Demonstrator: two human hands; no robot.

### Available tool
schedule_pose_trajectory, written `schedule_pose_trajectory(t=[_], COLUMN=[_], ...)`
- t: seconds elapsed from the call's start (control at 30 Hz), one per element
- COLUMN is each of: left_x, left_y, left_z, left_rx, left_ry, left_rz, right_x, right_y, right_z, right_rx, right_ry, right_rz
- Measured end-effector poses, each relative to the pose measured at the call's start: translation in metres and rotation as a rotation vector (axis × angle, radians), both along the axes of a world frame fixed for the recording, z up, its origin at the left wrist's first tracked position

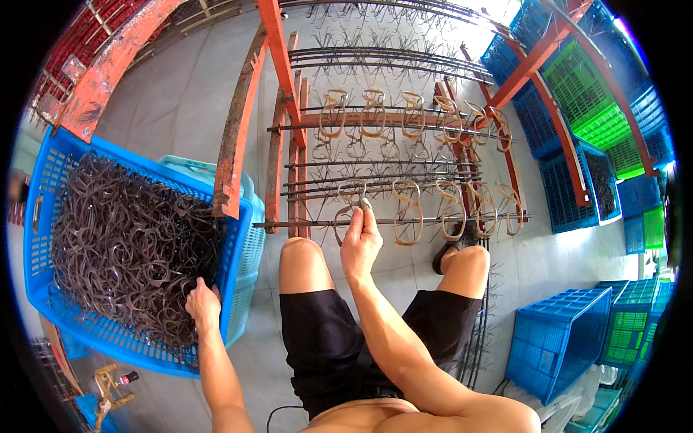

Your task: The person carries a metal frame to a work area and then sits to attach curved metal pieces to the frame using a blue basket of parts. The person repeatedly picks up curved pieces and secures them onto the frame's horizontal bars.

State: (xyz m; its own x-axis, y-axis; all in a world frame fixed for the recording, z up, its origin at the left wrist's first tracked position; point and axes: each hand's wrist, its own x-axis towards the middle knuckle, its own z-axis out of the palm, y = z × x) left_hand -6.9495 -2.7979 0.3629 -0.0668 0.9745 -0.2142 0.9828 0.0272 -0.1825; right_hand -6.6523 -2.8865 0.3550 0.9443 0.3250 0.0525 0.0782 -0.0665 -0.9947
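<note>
My right hand [362, 242] is raised at the near rod of a rack, its thumb and fingers pinched on a brownish eyeglass frame [337, 229] at the left end of a row. To its right, several tan, see-through eyeglass frames [397, 229] hang upright along the near rods [462, 219]. My left hand [204, 303] reaches down into a heap of dark eyeglass frames [130, 245] in a blue plastic basket [43, 180]. Its fingers are curled at the right side of the heap. Whatever they grip is hidden among the dark pieces.
Orange metal posts [234, 144] stand close beyond the basket. A second row of tan eyeglass frames [373, 113] hangs farther back, with wire-studded rods [390, 54] behind it. Blue and green crates [577, 86] are stacked at right; another blue crate [556, 339] lies nearer.
</note>
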Motion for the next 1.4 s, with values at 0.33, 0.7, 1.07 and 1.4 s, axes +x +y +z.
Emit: schedule_pose_trajectory(t=[0.33,0.7,1.07,1.4], left_x=[-0.012,-0.012,-0.007,-0.01], left_y=[-0.002,-0.018,-0.035,-0.042], left_z=[-0.007,0.004,0.014,0.021], left_rx=[0.223,0.364,0.364,0.448], left_ry=[-0.155,-0.445,-0.414,-0.425], left_rz=[-0.032,-0.012,-0.047,-0.003], right_x=[0.013,0.008,0.001,0.019], right_y=[-0.011,-0.003,-0.001,-0.013], right_z=[0.006,-0.004,0.001,0.002], right_rx=[-0.087,-0.064,-0.052,-0.006], right_ry=[-0.051,-0.041,0.024,0.089], right_rz=[0.01,-0.002,0.021,0.079])
